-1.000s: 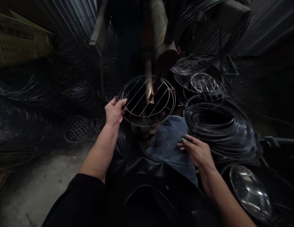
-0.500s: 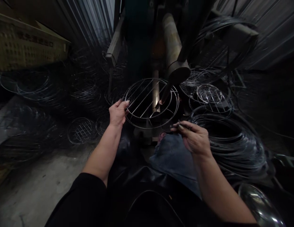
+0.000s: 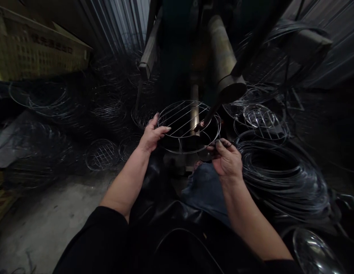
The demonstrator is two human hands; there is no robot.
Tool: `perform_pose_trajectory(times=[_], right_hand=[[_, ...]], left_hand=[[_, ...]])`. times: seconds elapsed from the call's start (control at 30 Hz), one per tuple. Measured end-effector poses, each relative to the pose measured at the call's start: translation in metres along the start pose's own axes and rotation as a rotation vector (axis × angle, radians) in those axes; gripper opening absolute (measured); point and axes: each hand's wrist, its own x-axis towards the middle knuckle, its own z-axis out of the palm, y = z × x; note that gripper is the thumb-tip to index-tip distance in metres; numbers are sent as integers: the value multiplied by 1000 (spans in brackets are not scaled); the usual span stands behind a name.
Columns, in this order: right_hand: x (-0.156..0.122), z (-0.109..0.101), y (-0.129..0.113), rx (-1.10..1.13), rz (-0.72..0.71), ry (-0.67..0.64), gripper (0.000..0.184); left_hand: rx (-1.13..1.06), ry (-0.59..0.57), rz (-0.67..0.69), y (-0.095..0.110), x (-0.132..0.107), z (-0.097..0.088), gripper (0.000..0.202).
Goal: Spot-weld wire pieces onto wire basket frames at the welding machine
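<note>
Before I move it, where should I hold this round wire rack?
Grip the wire rack by its outer rim from the near left, where your left hand sits: the rim is a continuous hoop, and a dark rod reaches over its right side.

The right hand [image 3: 226,160] has come up from the jeans [image 3: 205,194] and now sits just by the near edge of the round wire rack [image 3: 182,151], a thin wire [image 3: 222,144] still pinched in it.

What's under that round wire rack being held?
A metal post shows through the round wire rack; shadow hides anything else below, and the left hand covers one edge.
</note>
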Motion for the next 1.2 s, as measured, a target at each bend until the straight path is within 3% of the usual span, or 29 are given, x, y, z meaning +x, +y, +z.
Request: perform_pose_trajectory(times=[0.2, 0.3, 0.4, 0.7, 0.87, 1.2], right_hand=[[-6, -2, -7, -78, -45, 10, 34], [-12, 8, -19, -92, -135, 22, 28], [-15, 23, -22, -149, -166, -45, 26], [-13, 29, -7, -422, 55, -97, 24], [-12, 33, -3, -302, -38, 0, 25], [-8, 31, 8, -251, -143, 23, 18]], left_hand=[[-194, 95, 151, -4, 3, 11, 87], [-207, 68, 206, -2, 4, 18, 82], [-202, 80, 251, -1, 4, 26, 79], [-182, 46, 295, 4, 1, 29, 65], [-179, 69, 268, 5, 4, 30, 64], [-185, 67, 230, 8, 14, 36, 73]])
